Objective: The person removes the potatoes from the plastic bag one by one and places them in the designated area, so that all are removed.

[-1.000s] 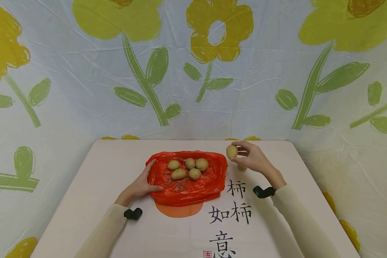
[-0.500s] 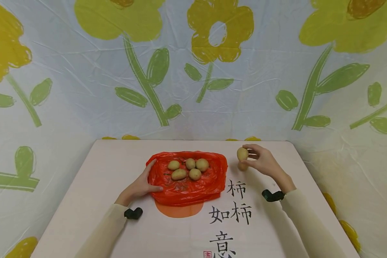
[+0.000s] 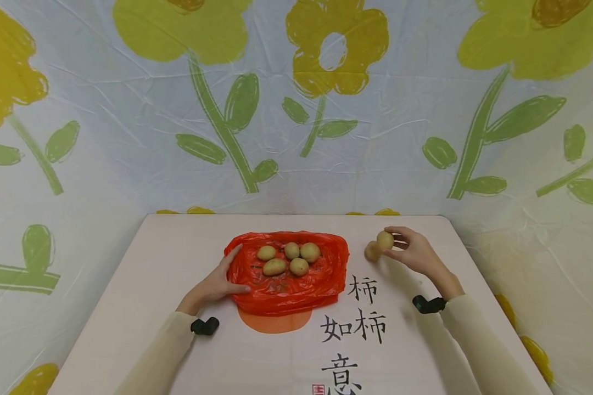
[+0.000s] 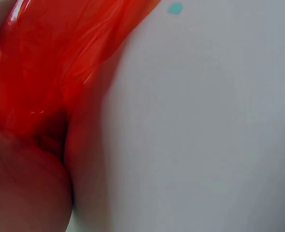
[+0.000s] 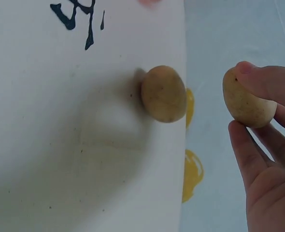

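1. Right hand (image 3: 417, 253) pinches one oval tan potato (image 3: 385, 241) toward the far right corner of the white table (image 3: 173, 252), near a round brown potato (image 3: 371, 252).
2. Left hand (image 3: 214, 282) rests, fingers extended, against the red plastic bag (image 3: 296, 299).
3. Apparent step: potato transfer; next move likely requires clearance.

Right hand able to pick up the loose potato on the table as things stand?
Probably not yet: the right hand already pinches another potato. The loose potato lies close by, with nothing else apparently in the way.
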{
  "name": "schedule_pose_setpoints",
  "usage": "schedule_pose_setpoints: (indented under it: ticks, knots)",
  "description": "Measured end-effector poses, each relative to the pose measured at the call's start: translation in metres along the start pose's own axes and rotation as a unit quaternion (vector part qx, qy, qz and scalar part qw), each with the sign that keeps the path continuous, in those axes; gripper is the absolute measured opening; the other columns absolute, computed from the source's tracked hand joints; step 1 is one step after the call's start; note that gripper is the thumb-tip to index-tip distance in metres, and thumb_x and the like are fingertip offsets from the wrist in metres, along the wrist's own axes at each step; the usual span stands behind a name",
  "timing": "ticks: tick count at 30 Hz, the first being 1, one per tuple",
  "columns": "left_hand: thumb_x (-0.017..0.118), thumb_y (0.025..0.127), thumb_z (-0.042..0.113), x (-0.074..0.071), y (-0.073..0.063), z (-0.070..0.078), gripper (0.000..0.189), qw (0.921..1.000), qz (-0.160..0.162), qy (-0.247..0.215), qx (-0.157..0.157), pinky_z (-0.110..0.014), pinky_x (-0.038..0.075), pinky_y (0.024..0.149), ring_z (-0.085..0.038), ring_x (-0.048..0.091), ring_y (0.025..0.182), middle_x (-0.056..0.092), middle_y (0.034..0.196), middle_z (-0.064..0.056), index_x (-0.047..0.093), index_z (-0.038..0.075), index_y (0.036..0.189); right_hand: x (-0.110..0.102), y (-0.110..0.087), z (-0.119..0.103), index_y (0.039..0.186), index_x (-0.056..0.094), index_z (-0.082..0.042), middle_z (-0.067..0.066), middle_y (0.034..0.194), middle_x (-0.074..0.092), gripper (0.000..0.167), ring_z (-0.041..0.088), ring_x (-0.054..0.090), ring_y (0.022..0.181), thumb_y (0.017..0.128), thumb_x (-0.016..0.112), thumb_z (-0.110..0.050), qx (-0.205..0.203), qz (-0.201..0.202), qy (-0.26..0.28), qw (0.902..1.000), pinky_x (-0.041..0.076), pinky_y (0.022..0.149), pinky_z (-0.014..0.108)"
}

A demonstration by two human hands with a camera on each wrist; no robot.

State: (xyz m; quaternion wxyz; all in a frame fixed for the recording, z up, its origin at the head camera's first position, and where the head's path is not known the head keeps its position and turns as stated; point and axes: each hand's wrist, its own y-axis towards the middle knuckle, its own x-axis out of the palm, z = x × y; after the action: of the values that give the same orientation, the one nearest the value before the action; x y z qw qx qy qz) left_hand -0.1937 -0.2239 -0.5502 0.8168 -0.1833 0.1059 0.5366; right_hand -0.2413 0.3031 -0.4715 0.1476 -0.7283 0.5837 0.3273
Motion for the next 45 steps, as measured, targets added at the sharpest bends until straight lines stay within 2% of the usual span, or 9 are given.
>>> schedule_pose_setpoints:
  ticks: [6,12,16,20,26,31,37,45]
  knots:
    - [0.086,0.082,0.028,0.000,-0.001,0.000,0.117,1.0000,-0.002,-0.001,0.002,-0.067,0.027,0.121,-0.045,0.007,0.156,0.004,0.172,-0.015,0.006,0.028,0.167,-0.002,-0.004,0.009,0.135,0.058,0.009,0.031,0.134,0.061,0.056,0.049,0.066,0.114,0.085,0.081,-0.001,-0.001,0.004,-0.011,0.9999,0.056,0.097,0.049]
    - [0.086,0.081,0.029,0.000,-0.002,-0.001,0.117,1.0000,-0.002,-0.003,0.004,-0.067,0.025,0.121,-0.045,0.006,0.157,0.003,0.172,-0.015,0.006,0.028,0.167,-0.003,-0.006,0.017,0.137,0.057,0.009,0.031,0.135,0.060,0.057,0.048,0.065,0.116,0.086,0.080,0.001,0.016,-0.005,-0.010,0.9998,0.055,0.098,0.054]
    - [0.087,0.081,0.029,-0.001,-0.002,-0.002,0.117,1.0000,-0.001,-0.003,0.000,-0.068,0.024,0.121,-0.044,0.006,0.157,0.003,0.172,-0.015,0.006,0.029,0.166,-0.004,-0.008,0.024,0.139,0.056,0.009,0.032,0.137,0.059,0.057,0.049,0.064,0.117,0.087,0.079,-0.002,0.033,-0.012,-0.016,0.9992,0.056,0.097,0.052]
    - [0.086,0.082,0.029,-0.001,-0.001,-0.003,0.116,1.0000,-0.002,-0.004,-0.001,-0.067,0.024,0.122,-0.044,0.006,0.157,0.003,0.172,-0.014,0.007,0.030,0.166,-0.005,-0.010,0.030,0.139,0.057,0.007,0.032,0.136,0.060,0.056,0.048,0.066,0.117,0.088,0.079,-0.005,0.049,-0.016,-0.033,0.9981,0.060,0.093,0.043]
    - [0.086,0.082,0.029,-0.001,-0.001,-0.003,0.115,1.0000,-0.003,-0.003,0.002,-0.067,0.026,0.121,-0.044,0.007,0.157,0.004,0.172,-0.014,0.007,0.030,0.166,-0.002,-0.010,0.040,0.136,0.059,0.008,0.033,0.133,0.062,0.055,0.049,0.066,0.115,0.088,0.080,-0.008,0.048,-0.023,-0.048,0.9975,0.061,0.089,0.038]
    - [0.086,0.082,0.029,-0.002,-0.001,-0.003,0.116,1.0000,-0.005,-0.004,0.005,-0.066,0.029,0.120,-0.044,0.008,0.156,0.003,0.172,-0.014,0.006,0.029,0.166,0.000,-0.009,0.043,0.136,0.059,0.007,0.032,0.132,0.063,0.055,0.048,0.067,0.114,0.087,0.081,-0.009,0.057,-0.023,-0.057,0.9965,0.061,0.090,0.043]
    - [0.086,0.082,0.026,-0.001,0.002,-0.003,0.115,0.9999,-0.001,-0.009,0.013,-0.067,0.022,0.123,-0.043,0.005,0.157,0.002,0.172,-0.014,0.007,0.029,0.166,0.005,-0.007,0.043,0.136,0.060,0.006,0.033,0.133,0.063,0.056,0.049,0.066,0.116,0.087,0.080,-0.010,0.059,-0.023,-0.062,0.9961,0.058,0.094,0.055]
    - [0.087,0.081,0.027,-0.001,0.001,-0.004,0.115,0.9999,0.002,-0.011,0.009,-0.067,0.023,0.122,-0.043,0.006,0.157,0.003,0.172,-0.014,0.008,0.030,0.166,0.010,-0.008,0.049,0.139,0.056,0.007,0.034,0.136,0.060,0.058,0.051,0.064,0.119,0.089,0.078,-0.010,0.070,-0.044,-0.066,0.9944,0.055,0.099,0.058]
